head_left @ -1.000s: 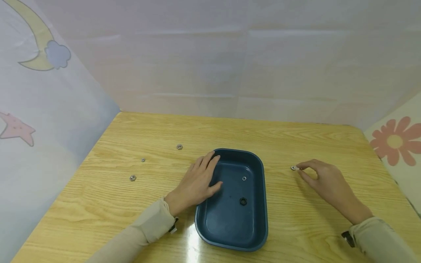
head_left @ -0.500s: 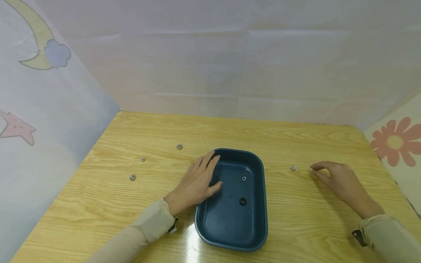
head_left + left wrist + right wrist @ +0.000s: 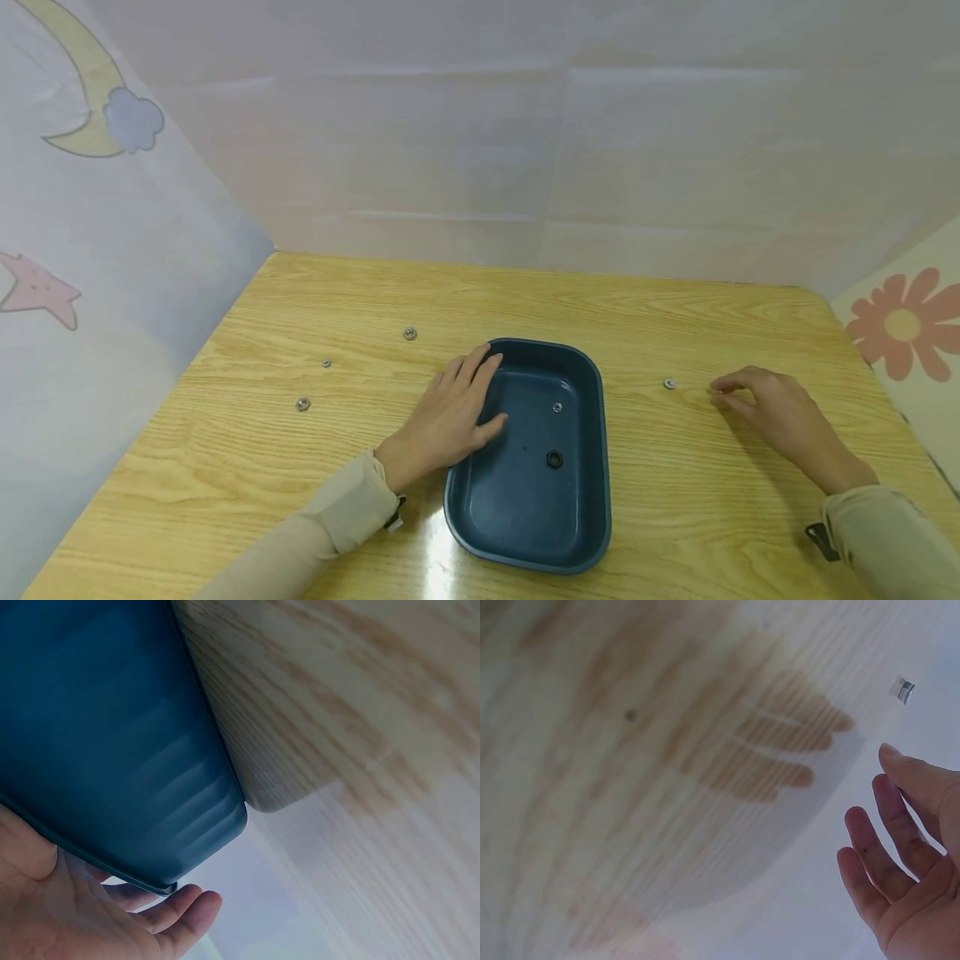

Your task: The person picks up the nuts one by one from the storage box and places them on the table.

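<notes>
My left hand [image 3: 446,414] rests over the left rim of a dark blue tray [image 3: 600,467], fingers loosely extended near its far left corner and thumb above the inside. In the left wrist view the fingers [image 3: 191,919] reach past the rim of the tray [image 3: 150,750]. A silvery nut [image 3: 557,407] and a larger black nut [image 3: 554,459] lie in the tray. My right hand [image 3: 780,421] hovers low over the table, thumb and index tips close together. The right wrist view shows nothing between its fingertips. Left of it lies a small metal nut [image 3: 669,384], also in the right wrist view.
On the left of the wooden table [image 3: 225,467] lie two larger metal nuts, one farther back [image 3: 409,333] and one nearer [image 3: 302,404], with a tiny nut [image 3: 326,363] between them. Printed cloth [image 3: 450,150] hangs behind and beside the table.
My right hand has drawn away to the right from the small metal nut, which stays on the table, then nearly stopped. My left hand and the tray have not moved.
</notes>
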A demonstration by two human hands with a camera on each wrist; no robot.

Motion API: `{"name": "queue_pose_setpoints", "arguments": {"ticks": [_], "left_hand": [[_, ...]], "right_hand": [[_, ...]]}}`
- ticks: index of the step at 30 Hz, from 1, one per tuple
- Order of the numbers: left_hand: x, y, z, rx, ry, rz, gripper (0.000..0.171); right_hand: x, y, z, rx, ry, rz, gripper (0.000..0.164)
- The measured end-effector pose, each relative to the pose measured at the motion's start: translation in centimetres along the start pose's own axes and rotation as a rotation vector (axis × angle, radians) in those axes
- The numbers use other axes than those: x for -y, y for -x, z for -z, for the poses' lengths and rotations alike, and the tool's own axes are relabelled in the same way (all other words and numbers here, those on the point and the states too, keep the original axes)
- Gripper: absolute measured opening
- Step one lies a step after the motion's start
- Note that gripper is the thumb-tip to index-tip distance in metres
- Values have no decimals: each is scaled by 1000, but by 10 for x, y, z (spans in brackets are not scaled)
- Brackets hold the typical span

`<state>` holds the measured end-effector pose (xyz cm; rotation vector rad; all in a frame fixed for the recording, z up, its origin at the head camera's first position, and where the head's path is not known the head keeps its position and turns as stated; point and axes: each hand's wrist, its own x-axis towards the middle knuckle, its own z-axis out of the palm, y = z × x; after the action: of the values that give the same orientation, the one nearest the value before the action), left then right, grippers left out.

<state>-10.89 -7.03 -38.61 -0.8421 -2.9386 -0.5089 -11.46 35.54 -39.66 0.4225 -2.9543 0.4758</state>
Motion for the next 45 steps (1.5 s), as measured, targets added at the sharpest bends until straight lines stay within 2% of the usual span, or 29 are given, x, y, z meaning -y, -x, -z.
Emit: {"name": "queue_pose_setpoints", "arguments": {"ticks": [13, 20, 26, 45], "left_hand": [[1, -1, -1, 3, -7, -8, 78], [0, -2, -1, 6, -10, -5, 77], [0, -2, 0, 9, -1, -4, 77], [0, -1, -1, 7, 7, 4, 78]], "right_hand": [[-2, 2, 0, 98, -10, -25, 19], [-3, 3, -1, 76, -14, -12, 15], [-5, 2, -2, 106, -27, -37, 16], [-4, 3, -1, 120, 9, -59, 14]]}}
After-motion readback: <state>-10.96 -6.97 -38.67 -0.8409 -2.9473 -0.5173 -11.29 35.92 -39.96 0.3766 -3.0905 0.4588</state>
